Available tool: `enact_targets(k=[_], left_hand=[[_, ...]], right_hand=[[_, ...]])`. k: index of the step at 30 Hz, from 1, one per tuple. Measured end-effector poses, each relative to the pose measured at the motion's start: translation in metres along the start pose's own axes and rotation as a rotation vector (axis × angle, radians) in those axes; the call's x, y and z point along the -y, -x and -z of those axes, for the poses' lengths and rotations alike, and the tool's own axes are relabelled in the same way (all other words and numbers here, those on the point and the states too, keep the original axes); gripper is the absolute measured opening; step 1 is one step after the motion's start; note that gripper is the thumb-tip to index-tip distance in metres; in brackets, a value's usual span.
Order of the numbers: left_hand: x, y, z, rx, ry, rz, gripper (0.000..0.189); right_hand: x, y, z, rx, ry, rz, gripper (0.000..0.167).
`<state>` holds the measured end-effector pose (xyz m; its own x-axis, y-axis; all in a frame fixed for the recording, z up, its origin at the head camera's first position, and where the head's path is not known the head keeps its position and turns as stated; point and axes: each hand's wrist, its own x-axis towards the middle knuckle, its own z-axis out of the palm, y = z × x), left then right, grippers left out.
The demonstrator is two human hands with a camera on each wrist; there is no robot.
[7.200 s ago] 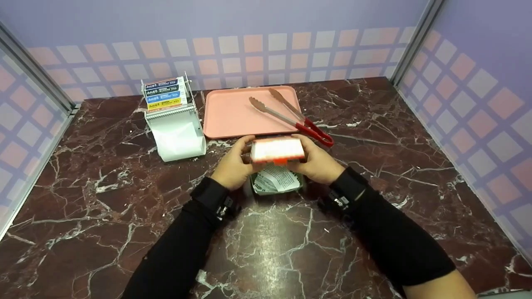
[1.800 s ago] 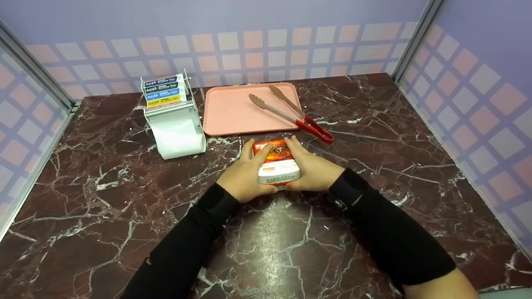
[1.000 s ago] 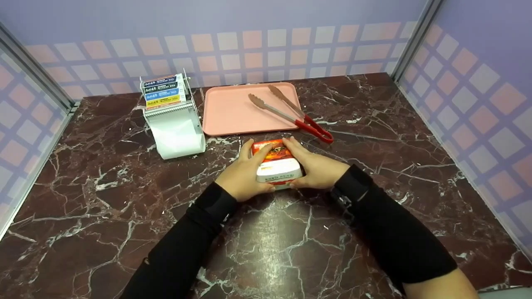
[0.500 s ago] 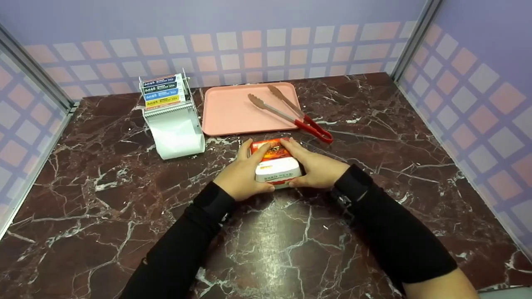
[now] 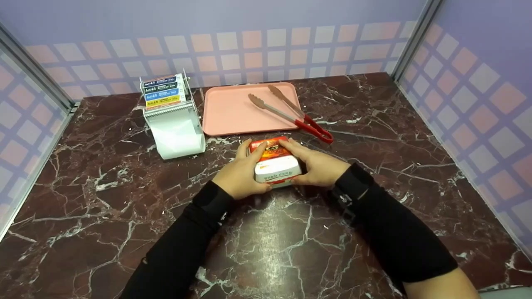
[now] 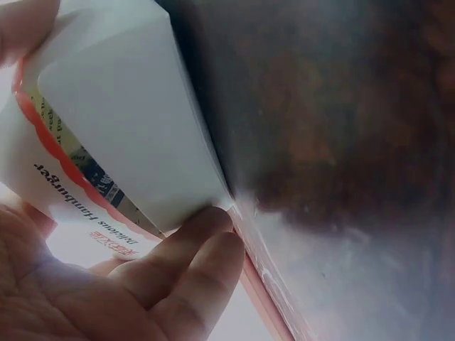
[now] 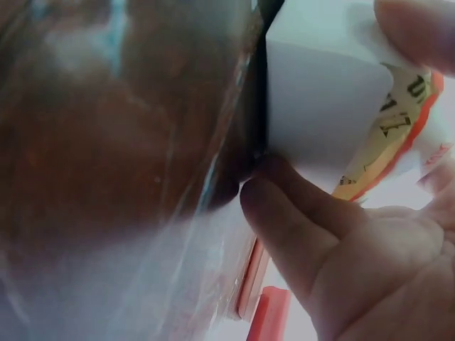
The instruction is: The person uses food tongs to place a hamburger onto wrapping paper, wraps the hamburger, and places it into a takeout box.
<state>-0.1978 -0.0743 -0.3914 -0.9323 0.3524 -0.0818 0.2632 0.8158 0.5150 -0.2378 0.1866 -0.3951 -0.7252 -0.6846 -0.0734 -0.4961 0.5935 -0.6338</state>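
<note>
A red-and-white hamburger box sits in the middle of the table with its lid down, a burger picture on top. My left hand grips its left side, thumb at the near edge and fingers over the top and far side. On the opposite side my right hand holds it in much the same way. In the left wrist view "Delicious Hamburger" runs along the lid's wavy red edge, and printed paper shows between lid and base. The right wrist view has the same printed paper behind a white side flap.
Behind the box lies a pink tray, with red-handled tongs resting across it and over its right front corner. To the left stands a wire rack with coloured printed packets and a white paper sheet. Patterned walls enclose the marbled table.
Several seconds ago the lid stood raised over printed paper in the base; it is now down. Over the last second both hands have turned the box slightly and shifted it a little left.
</note>
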Motion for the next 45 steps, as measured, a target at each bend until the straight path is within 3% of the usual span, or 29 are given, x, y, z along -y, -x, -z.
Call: enact_targets(k=[8,32,45], left_hand=[[0.000,0.000,0.001,-0.007,-0.003,0.012,0.115],[0.000,0.002,0.000,0.018,0.001,0.032,0.120],[-0.002,0.001,-0.003,0.021,-0.035,0.041,0.120]], right_hand=[[-0.001,-0.001,-0.003,-0.027,0.013,0.034,0.103],[0.011,-0.006,-0.013,-0.103,0.052,-0.045,0.098],[0.018,-0.006,-0.015,-0.107,0.140,-0.090,0.094]])
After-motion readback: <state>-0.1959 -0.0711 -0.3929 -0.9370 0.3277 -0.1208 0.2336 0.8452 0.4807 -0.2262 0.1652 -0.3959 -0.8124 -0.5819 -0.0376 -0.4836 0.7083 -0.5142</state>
